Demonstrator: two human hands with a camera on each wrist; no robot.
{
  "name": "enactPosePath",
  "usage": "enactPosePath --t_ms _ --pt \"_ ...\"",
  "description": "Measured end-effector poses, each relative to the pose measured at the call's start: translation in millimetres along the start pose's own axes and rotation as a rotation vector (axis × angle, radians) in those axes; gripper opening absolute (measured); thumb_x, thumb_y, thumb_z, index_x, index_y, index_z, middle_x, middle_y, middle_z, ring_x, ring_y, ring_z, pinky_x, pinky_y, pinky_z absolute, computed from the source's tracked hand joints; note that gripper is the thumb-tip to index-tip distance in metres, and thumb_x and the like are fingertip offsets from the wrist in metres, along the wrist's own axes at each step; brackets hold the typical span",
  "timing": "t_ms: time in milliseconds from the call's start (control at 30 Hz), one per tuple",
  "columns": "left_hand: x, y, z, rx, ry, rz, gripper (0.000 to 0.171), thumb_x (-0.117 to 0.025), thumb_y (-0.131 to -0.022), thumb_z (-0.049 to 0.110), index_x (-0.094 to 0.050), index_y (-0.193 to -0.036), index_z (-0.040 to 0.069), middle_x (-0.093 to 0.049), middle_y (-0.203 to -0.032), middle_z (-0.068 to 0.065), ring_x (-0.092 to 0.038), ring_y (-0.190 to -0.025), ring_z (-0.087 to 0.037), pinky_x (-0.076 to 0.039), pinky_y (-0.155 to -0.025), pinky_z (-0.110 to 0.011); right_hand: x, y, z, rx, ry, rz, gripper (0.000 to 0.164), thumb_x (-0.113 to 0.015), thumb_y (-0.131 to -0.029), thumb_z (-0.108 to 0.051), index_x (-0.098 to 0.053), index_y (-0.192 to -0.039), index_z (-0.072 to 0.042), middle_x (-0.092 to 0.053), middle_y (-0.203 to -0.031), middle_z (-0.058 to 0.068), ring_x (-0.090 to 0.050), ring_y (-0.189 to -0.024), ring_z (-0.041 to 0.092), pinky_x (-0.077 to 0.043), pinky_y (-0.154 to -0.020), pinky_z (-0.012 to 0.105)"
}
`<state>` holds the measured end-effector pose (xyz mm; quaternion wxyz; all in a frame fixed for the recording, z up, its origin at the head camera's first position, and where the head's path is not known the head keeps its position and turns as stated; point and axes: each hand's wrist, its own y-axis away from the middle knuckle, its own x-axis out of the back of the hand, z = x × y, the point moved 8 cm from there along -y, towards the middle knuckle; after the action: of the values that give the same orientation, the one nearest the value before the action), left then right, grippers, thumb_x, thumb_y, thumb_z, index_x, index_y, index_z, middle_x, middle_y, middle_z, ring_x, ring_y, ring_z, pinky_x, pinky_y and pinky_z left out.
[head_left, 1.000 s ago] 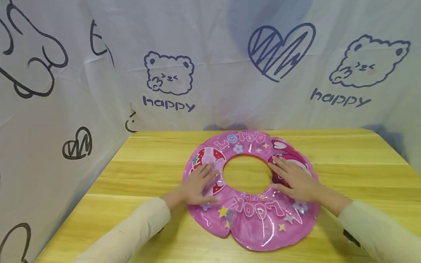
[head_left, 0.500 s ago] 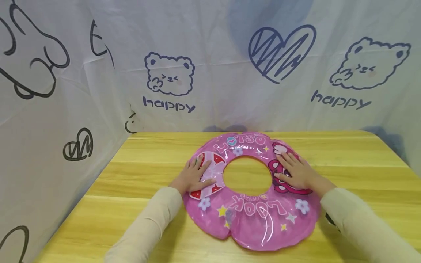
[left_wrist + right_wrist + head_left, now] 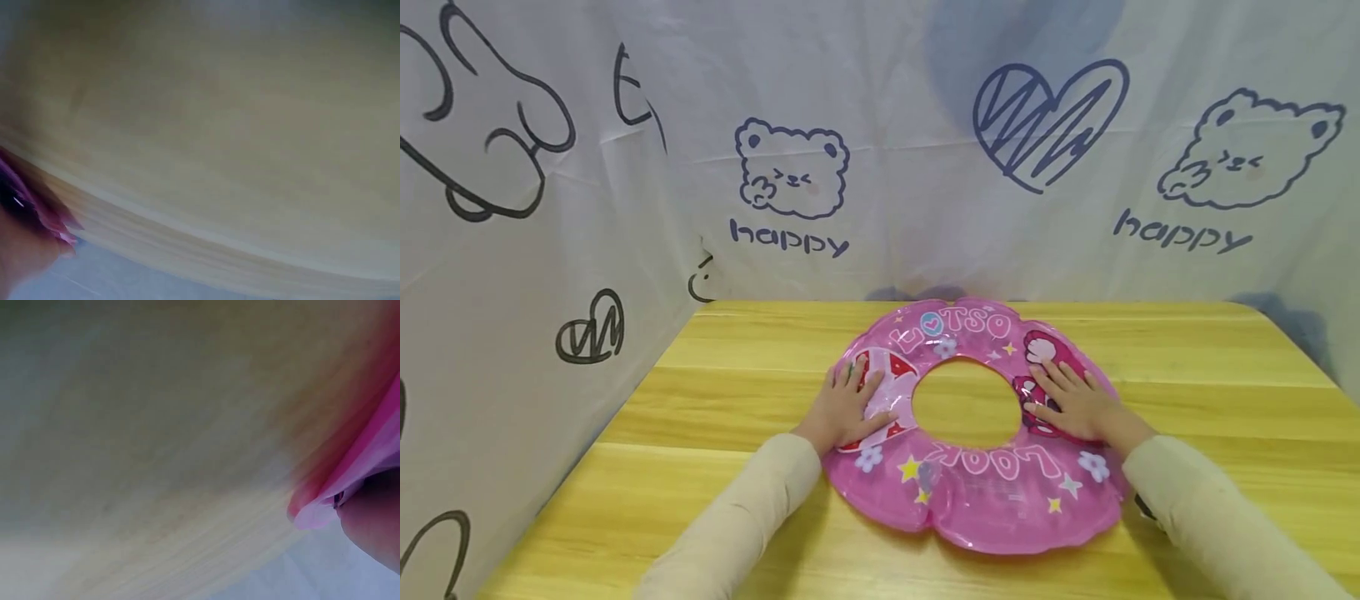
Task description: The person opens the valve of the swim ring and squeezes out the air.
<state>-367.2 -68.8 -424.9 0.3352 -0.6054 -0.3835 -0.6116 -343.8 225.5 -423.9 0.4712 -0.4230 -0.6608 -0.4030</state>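
Note:
A pink inflatable swim ring [image 3: 1022, 517] with cartoon prints and the letters "LOTSO" and "LOOK" lies flat on the wooden table. Its front edge looks creased and soft. On the ring's left side, over a red-and-white print, my left hand [image 3: 844, 408] presses down with spread fingers. My right hand [image 3: 1075, 406] rests the same way on the right side, partly covering a bear print. Each wrist view catches only a bit of the ring's pink edge [image 3: 372, 447] beside part of the hand; the left hand [image 3: 25, 250] shows at that view's lower left corner.
Yellow wood-grain table [image 3: 700, 417] spreads out around the ring. Behind it and along the left hangs a white cloth [image 3: 910, 208] printed with bears, hearts and "happy". A dark object, perhaps a wrist strap [image 3: 1145, 507], shows under the right sleeve.
Both hands have shifted a little outward and away from me on the ring, most of it in the first half second. The ring's front edge has drawn back slightly, and its bright reflections have faded.

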Motion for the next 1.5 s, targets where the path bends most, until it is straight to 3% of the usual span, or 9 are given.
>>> enactPosePath --t_ms 100,233,433,633,833,1033,1233,1367,1500 --pt "4.3 9.8 9.4 -0.086 0.059 0.038 0.070 -0.033 -0.095 0.052 -0.020 -0.148 0.009 -0.013 -0.154 -0.023 -0.009 -0.142 -0.041 -0.009 -0.116 -0.054 -2.3 -0.9 0.6 -0.004 -0.004 -0.003 0.075 -0.036 -0.095 -0.051 -0.016 -0.148 -0.002 -0.009 -0.153 0.025 -0.005 -0.139 0.048 -0.003 -0.110 0.064" --pt "9.7 33.2 34.0 -0.311 0.159 0.046 0.066 -0.032 -0.097 0.046 -0.016 -0.149 0.007 -0.007 -0.155 -0.022 -0.004 -0.142 -0.042 -0.005 -0.116 -0.055 -3.1 -0.3 1.9 -0.011 -0.017 0.000 0.075 -0.036 -0.095 -0.052 -0.015 -0.147 -0.001 -0.008 -0.154 0.024 -0.004 -0.139 0.048 -0.001 -0.110 0.064" --pt "3.7 61.7 69.0 -0.524 0.235 -0.005 0.093 -0.010 -0.085 0.076 -0.007 -0.150 0.010 0.002 -0.156 -0.018 0.004 -0.143 -0.039 0.005 -0.111 -0.062 -1.9 2.3 3.8 -0.017 -0.013 0.008 0.075 -0.035 -0.096 -0.050 -0.015 -0.147 0.001 -0.007 -0.153 0.025 -0.003 -0.139 0.048 -0.001 -0.110 0.064" --pt "-5.2 63.8 75.7 -0.499 0.172 -0.002 0.100 -0.004 -0.078 0.082 -0.005 -0.150 0.013 0.001 -0.157 -0.015 0.001 -0.143 -0.039 0.007 -0.109 -0.065 -2.1 1.3 3.5 -0.009 -0.002 0.025 0.076 -0.035 -0.096 -0.052 -0.016 -0.147 0.001 -0.009 -0.153 0.026 -0.005 -0.139 0.048 -0.002 -0.110 0.064" --pt "-9.1 62.9 77.0 -0.484 0.108 -0.010 0.091 -0.018 -0.083 0.078 -0.004 -0.151 0.018 0.002 -0.157 -0.012 0.002 -0.144 -0.036 0.006 -0.110 -0.063 -1.7 2.5 3.2 -0.001 0.027 0.058 0.075 -0.036 -0.096 -0.050 -0.019 -0.146 0.003 -0.012 -0.152 0.028 -0.009 -0.138 0.049 -0.006 -0.110 0.064" --pt "-10.7 64.6 76.6 -0.486 0.116 0.000 0.092 -0.020 -0.082 0.078 -0.005 -0.151 0.019 0.002 -0.157 -0.013 0.003 -0.144 -0.037 0.004 -0.109 -0.065 6.0 25.8 -14.1 0.130 -0.068 0.137 0.062 -0.037 -0.098 -0.040 -0.030 -0.142 0.003 -0.023 -0.149 0.028 -0.019 -0.136 0.048 -0.013 -0.109 0.062" --pt "-8.7 66.9 78.7 -0.488 0.063 0.035 0.091 -0.043 -0.084 0.065 -0.010 -0.150 0.013 -0.001 -0.157 -0.014 0.002 -0.144 -0.034 -0.001 -0.115 -0.056 -3.9 59.9 -37.9 0.265 -0.157 0.147 0.060 -0.047 -0.095 -0.037 -0.032 -0.144 -0.005 -0.026 -0.151 0.021 -0.021 -0.137 0.046 -0.017 -0.108 0.062" --pt "-5.0 67.4 84.0 -0.501 0.087 0.031 0.095 -0.049 -0.082 0.062 -0.010 -0.149 0.007 -0.003 -0.157 -0.012 0.000 -0.145 -0.029 -0.004 -0.118 -0.047 -14.7 67.0 -46.8 0.301 -0.099 0.168 0.065 -0.050 -0.093 -0.040 -0.031 -0.145 -0.006 -0.026 -0.151 0.019 -0.023 -0.138 0.042 0.005 -0.118 0.035" --pt "-5.0 67.4 86.5 -0.496 0.107 0.000 0.097 -0.046 -0.083 0.065 -0.007 -0.150 0.006 -0.001 -0.157 -0.012 0.000 -0.145 -0.028 -0.004 -0.118 -0.045 -20.6 67.0 -49.6 0.322 0.004 0.218 0.070 -0.050 -0.091 -0.045 -0.030 -0.145 -0.005 -0.025 -0.152 0.018 -0.021 -0.140 0.038 0.018 -0.107 0.011"
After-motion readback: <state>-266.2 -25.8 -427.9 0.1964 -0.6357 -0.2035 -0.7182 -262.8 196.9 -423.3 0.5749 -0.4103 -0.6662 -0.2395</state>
